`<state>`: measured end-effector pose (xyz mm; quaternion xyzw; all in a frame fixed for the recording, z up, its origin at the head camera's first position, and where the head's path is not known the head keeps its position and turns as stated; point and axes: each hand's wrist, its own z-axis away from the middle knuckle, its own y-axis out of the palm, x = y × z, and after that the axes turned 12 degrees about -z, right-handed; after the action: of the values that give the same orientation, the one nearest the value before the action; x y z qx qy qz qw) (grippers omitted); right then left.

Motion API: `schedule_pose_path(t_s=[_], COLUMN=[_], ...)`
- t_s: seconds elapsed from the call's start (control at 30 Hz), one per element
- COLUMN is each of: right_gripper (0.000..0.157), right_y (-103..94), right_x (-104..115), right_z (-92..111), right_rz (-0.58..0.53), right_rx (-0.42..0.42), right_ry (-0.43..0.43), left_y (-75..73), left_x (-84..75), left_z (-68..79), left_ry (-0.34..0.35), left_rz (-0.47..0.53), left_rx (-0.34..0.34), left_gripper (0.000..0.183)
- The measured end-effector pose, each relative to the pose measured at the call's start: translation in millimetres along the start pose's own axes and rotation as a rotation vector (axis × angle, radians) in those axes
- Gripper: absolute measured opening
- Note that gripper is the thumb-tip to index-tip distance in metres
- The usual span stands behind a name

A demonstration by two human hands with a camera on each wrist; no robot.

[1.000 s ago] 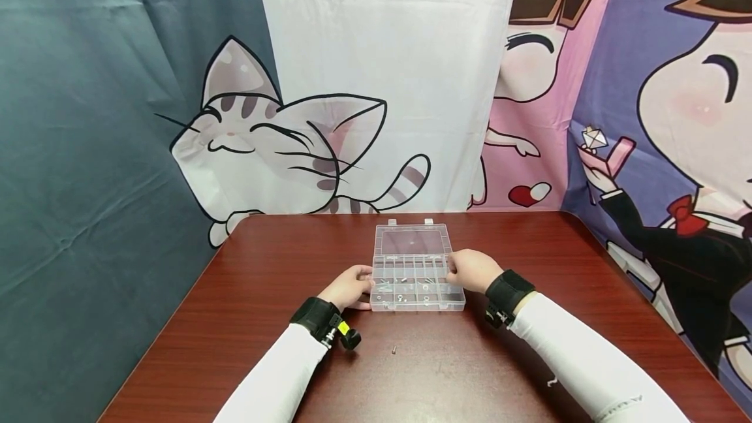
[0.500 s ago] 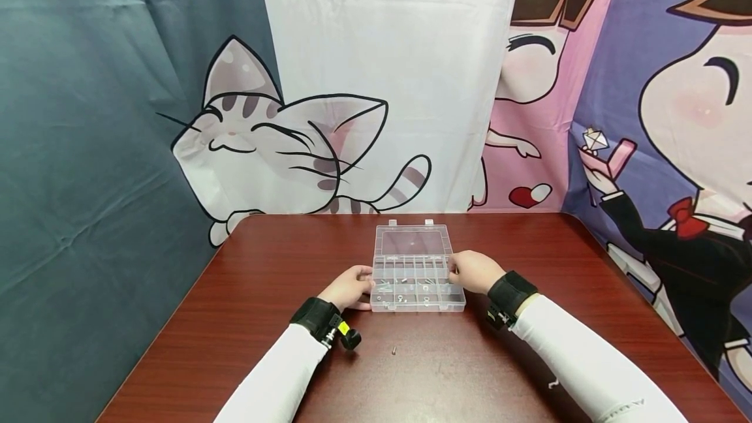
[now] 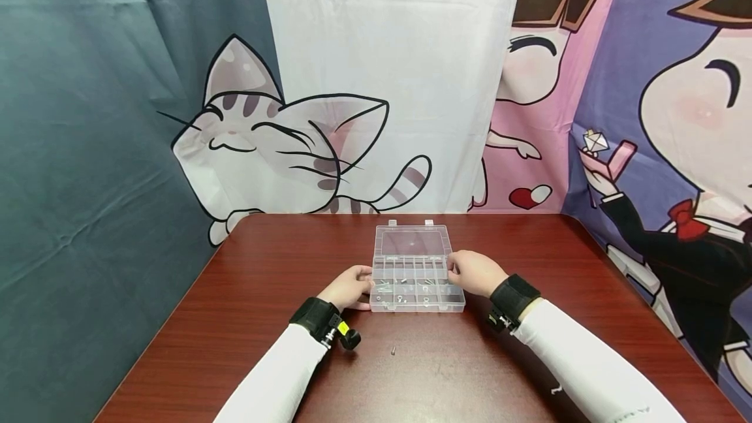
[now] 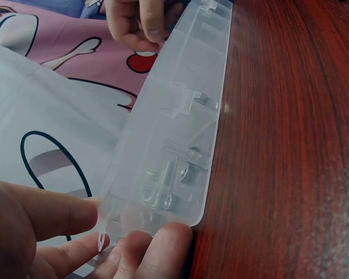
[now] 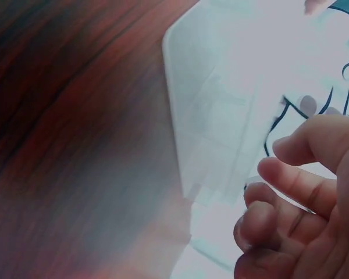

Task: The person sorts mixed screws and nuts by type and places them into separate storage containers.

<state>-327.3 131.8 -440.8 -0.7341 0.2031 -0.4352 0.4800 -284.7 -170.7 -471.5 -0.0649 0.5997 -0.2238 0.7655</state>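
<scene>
A clear plastic compartment box (image 3: 417, 309) lies on the table with its lid (image 3: 412, 240) folded back. My left hand (image 3: 345, 289) grips its left side, thumb at the rim and other fingers lower down in the left wrist view. Bolts (image 4: 164, 183) and nuts show through the box wall (image 4: 174, 75). My right hand (image 3: 477, 273) is over the right edge of the compartments. In the right wrist view its fingers (image 5: 302, 189) are loosely bent, thumb and index tips a little apart, with nothing visible between them.
One small metal screw (image 3: 393, 350) lies on the reddish-brown table (image 3: 282, 247) in front of the box. A small white scrap (image 3: 556, 389) shows beside the right sleeve. Printed curtains (image 3: 388, 18) hang behind the table's far edge.
My right hand has shifted slightly, its thumb and index finger showing more loosely parted. The left hand, the box and the screw on the table stay in place.
</scene>
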Motion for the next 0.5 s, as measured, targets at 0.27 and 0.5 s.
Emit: schedule_pose_path(t_s=[0.27, 0.5], right_gripper=[0.01, 0.008], right_y=[8.3, 25.0], right_x=[23, 59], right_z=[2, 9], right_rz=[0.013, 0.046], right_rx=[-0.04, 0.036], right_ry=[-0.121, -0.31], left_y=[0.6, -0.7], left_x=[0.5, -0.7], left_z=[-0.6, -0.9], left_ry=[-0.002, 0.002], left_rz=[-0.011, -0.023], left_rx=[0.004, 0.002], left_gripper=[0.045, 0.044])
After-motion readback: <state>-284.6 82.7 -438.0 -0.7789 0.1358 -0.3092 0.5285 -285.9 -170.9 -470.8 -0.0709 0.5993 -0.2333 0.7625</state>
